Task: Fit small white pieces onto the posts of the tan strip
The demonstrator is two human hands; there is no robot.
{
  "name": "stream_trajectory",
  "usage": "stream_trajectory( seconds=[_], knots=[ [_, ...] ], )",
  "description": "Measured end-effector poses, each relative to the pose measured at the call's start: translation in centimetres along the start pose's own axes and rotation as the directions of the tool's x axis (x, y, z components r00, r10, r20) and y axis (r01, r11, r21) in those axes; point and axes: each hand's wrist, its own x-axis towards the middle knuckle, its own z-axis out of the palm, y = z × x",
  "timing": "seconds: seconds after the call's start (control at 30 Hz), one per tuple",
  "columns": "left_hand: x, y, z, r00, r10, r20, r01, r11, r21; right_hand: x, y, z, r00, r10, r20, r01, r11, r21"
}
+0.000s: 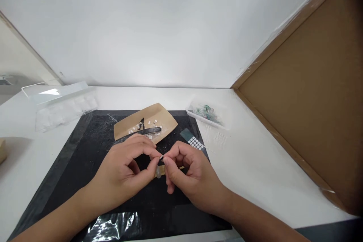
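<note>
My left hand (121, 172) and my right hand (191, 174) meet over the black mat (76, 174), both closed in a pinch. Between their fingertips is a tiny piece (162, 157), part dark and part pale, too small to name. Just below the fingertips shows a greyish, rounded translucent object (158, 172) beside a yellowish strip, partly hidden by the fingers. Behind my hands lies a brown paper tray (167, 119) holding small white bits, black scraps and a long dark curved strip (150, 131).
Right of the tray is a dark card with rows of white oval stickers (195, 143). A clear box (208, 114) of small green-and-clear packets stands behind it. At left lies an open clear plastic case (66, 109). A cardboard panel (309, 94) borders the right side.
</note>
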Motion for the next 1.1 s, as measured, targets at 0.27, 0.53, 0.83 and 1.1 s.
stream_trajectory(
  seconds=[0.27, 0.53, 0.83, 1.1],
  knots=[
    [0.1, 0.1, -0.1, 0.996, 0.065, 0.061, -0.072, 0.991, 0.116, -0.2, -0.6, -0.5, 0.996, 0.090, 0.022, -0.090, 0.996, 0.006],
    [0.0, 0.6, -0.3, 0.988, 0.016, 0.154, -0.033, 0.993, 0.113, -0.1, -1.2, -1.0, 0.980, 0.177, 0.088, -0.181, 0.983, 0.039],
    [0.2, 0.7, -0.1, 0.985, -0.033, 0.169, 0.018, 0.996, 0.092, -0.1, -1.3, -1.0, 0.965, 0.227, 0.133, -0.234, 0.972, 0.034],
    [0.1, 1.0, 0.1, 0.989, -0.052, 0.135, 0.041, 0.995, 0.086, -0.1, -1.4, -1.1, 0.956, 0.242, 0.164, -0.250, 0.968, 0.033]
  ],
)
